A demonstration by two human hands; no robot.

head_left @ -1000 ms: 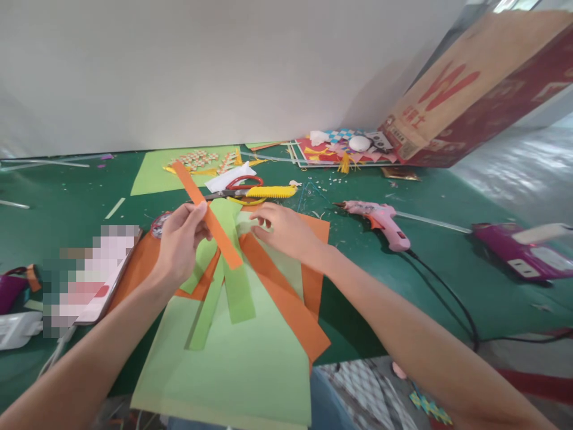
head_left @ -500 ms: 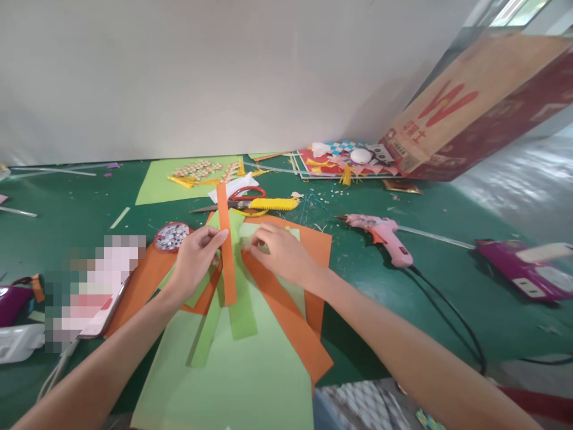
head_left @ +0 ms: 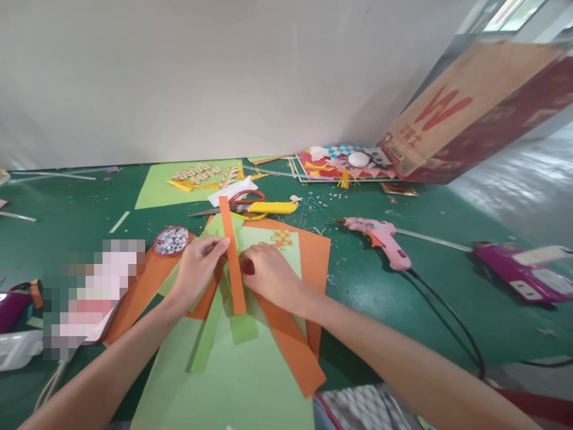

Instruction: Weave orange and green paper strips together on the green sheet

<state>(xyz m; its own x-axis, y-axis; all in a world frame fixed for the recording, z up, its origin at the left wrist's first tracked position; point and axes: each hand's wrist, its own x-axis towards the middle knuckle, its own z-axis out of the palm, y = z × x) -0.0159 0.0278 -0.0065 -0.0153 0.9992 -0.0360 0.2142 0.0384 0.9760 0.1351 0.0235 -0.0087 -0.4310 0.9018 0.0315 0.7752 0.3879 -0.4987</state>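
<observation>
On the green table by a wall, left hand pinches orange strip, right hand lies open.

A pixelated blur hides the flat object (near the left hand).

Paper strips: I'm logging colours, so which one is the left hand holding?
The narrow orange strip, pinched by the left hand; the green strips lie flat underneath it.

Left hand and right hand: bare, forearms bare too. My right thumbnail is painted dark red. Checked grey-white cloth over my lap.
</observation>
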